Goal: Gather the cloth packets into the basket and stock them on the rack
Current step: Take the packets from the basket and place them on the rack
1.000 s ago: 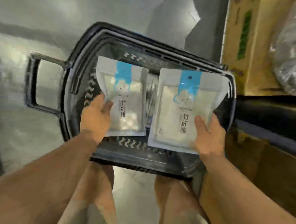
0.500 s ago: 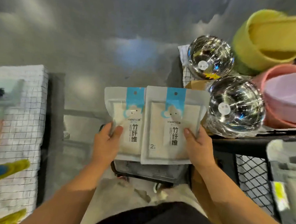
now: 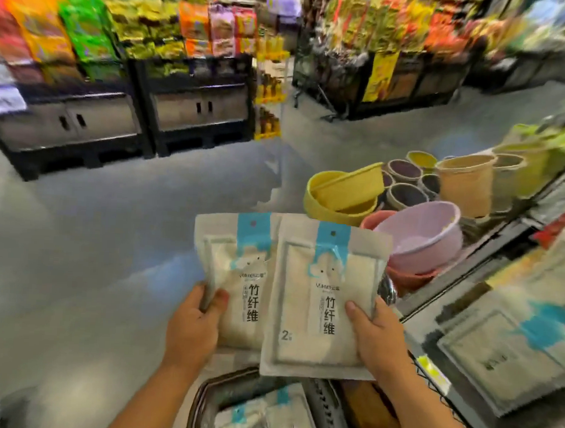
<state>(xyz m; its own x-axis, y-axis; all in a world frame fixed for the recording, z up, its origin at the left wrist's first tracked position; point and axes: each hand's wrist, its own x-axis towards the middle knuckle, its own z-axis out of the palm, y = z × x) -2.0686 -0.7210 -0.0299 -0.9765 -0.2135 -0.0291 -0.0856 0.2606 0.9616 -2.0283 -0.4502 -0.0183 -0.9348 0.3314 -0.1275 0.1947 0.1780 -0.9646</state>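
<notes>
Shop, left hand [image 3: 191,327] gripping left packet [image 3: 238,277], right hand [image 3: 374,336] gripping right packet [image 3: 322,297]

Open floor [image 3: 109,254] left; basins [image 3: 427,234] and, seemingly, a rack [image 3: 451,278] crowd the right.

Basket [image 3: 199,396], lower centre: cut off by the bottom edge, as are the packets inside [image 3: 264,417]. Right packet [image 3: 322,301] overlaps the left packet [image 3: 237,293]. Fingers of left hand [image 3: 191,330] and right hand [image 3: 378,333] hidden behind these; thumbs alone show. Snack shelves [image 3: 87,40], upper frame, and rack packets [image 3: 509,350], right: blurred, print unreadable.
</notes>
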